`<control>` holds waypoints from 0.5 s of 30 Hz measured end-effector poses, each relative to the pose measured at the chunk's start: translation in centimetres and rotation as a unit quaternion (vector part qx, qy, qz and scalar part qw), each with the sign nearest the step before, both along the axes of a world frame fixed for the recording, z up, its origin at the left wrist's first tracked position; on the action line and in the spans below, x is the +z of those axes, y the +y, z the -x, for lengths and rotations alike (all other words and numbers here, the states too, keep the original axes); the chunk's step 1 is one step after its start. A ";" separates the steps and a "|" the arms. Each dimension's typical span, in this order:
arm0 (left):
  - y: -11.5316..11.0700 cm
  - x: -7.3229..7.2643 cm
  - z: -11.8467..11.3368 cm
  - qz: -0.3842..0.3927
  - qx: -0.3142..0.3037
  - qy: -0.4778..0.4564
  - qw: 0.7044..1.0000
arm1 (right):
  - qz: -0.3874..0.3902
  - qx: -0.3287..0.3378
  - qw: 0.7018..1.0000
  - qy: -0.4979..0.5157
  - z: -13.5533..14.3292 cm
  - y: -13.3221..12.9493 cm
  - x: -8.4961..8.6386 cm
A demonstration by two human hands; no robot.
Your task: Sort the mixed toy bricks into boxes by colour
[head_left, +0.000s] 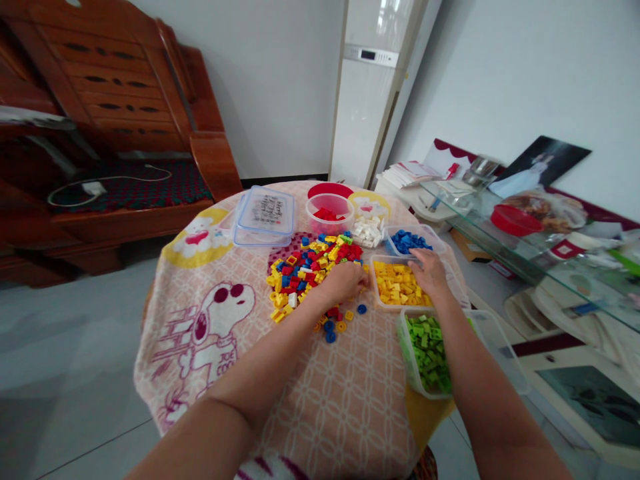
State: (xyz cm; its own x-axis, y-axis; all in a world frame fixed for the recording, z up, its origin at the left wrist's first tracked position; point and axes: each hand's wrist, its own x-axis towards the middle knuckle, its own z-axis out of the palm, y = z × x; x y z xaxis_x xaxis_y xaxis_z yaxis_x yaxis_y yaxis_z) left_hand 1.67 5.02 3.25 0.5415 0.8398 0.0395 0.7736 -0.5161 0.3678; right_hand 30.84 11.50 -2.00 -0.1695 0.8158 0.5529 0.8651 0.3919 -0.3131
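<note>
A mixed pile of small building bricks [300, 270] lies on the round cloth-covered table. At the pile's right edge is my left hand [345, 281], fingers curled together; what they hold is hidden. My right hand [429, 270] is over the right part of the box of yellow bricks [397, 283], its fingers apart near the box of blue bricks [410, 240]. Nearer to me stands a clear box of green bricks [427, 353], partly behind my right forearm. Red bricks [327, 215] fill a round tub at the back, beside a heap of white bricks [369, 231].
Stacked clear lids [265, 213] lie at the table's back left. A few loose wheels, one a blue wheel [362, 309], are in front of the pile. A glass shelf [540, 250] with clutter stands at the right, a wooden bench [120, 120] at the left.
</note>
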 end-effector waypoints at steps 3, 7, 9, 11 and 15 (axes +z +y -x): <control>-0.3 -0.1 -0.3 -0.008 0.010 0.052 0.999 | 0.005 -0.011 1.000 -0.010 0.0 0.0 0.0; -0.6 -0.3 -0.6 -0.002 0.023 0.066 0.998 | 0.010 -0.014 1.000 -0.019 0.0 0.0 -0.1; -0.5 -0.4 -0.5 -0.005 0.021 0.051 0.998 | 0.008 -0.010 1.000 -0.019 -0.1 0.1 -0.1; -0.3 -0.5 -0.3 -0.009 0.018 0.025 0.999 | 0.009 -0.008 1.000 -0.019 -0.2 0.1 -0.1; 0.5 -0.7 0.3 -0.013 0.019 -0.050 0.999 | 0.015 -0.009 1.000 -0.021 -0.2 0.1 0.0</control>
